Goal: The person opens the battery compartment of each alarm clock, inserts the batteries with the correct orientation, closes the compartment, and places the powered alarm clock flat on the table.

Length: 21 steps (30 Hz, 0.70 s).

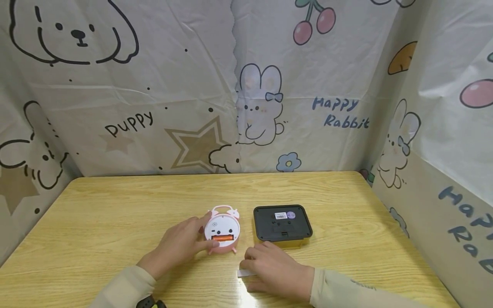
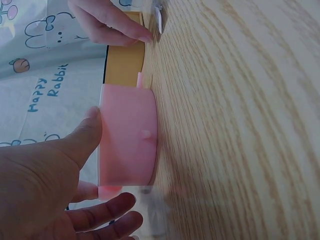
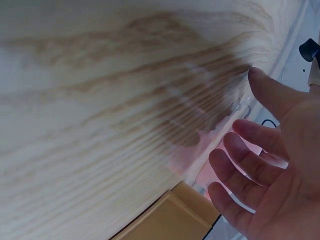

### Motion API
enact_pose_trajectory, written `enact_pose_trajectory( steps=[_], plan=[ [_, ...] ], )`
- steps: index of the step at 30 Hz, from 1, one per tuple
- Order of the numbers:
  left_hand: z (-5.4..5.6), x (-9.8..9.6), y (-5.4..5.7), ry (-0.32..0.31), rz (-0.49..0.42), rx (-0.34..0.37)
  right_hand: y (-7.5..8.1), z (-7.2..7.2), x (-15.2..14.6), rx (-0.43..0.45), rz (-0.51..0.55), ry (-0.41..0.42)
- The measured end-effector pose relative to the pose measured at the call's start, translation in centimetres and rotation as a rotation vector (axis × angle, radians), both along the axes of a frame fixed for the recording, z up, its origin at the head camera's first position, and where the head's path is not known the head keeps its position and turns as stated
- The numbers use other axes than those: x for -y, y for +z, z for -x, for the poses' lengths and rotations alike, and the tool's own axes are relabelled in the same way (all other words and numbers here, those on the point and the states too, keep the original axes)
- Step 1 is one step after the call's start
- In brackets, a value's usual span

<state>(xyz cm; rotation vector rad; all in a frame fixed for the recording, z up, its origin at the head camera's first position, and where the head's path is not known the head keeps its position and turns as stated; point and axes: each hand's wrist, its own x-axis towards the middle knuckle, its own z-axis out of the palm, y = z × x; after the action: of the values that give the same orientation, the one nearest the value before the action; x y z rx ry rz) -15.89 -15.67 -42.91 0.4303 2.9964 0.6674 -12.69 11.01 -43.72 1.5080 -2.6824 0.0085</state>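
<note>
A pink alarm clock (image 1: 227, 221) lies face down on the table, its white back up and an orange battery (image 1: 223, 238) showing in the back's slot. My left hand (image 1: 180, 243) holds the clock from the left, with the thumb at its lower edge and the index finger near the bells. In the left wrist view, the clock's pink side (image 2: 127, 135) stands beside the thumb, and the other fingers are loose. To the right, my right hand (image 1: 278, 270) is low over the table, fingers relaxed and thumb apart. A small whitish flat piece (image 1: 244, 273) sticks out beneath it, partly hidden.
Just beyond my right hand lies a yellow box-shaped thing (image 1: 265, 233) with a black back, labels and screws. The wooden table (image 1: 127, 196) ends at a printed cloth (image 1: 192, 85) behind and at both sides. A dark watch-like band (image 1: 148, 302) sits at my left wrist.
</note>
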Motion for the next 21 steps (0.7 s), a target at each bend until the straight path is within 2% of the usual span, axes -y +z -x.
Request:
enact_pose_trajectory(
  steps=[14,21],
  plan=[
    [0.05,0.00,-0.03,-0.006,0.004,-0.005,-0.15,0.08,0.08,0.001,-0.014,0.025],
    [0.07,-0.03,0.01,-0.010,-0.003,-0.009,-0.33,0.04,0.05,-0.038,0.000,0.053]
  ],
)
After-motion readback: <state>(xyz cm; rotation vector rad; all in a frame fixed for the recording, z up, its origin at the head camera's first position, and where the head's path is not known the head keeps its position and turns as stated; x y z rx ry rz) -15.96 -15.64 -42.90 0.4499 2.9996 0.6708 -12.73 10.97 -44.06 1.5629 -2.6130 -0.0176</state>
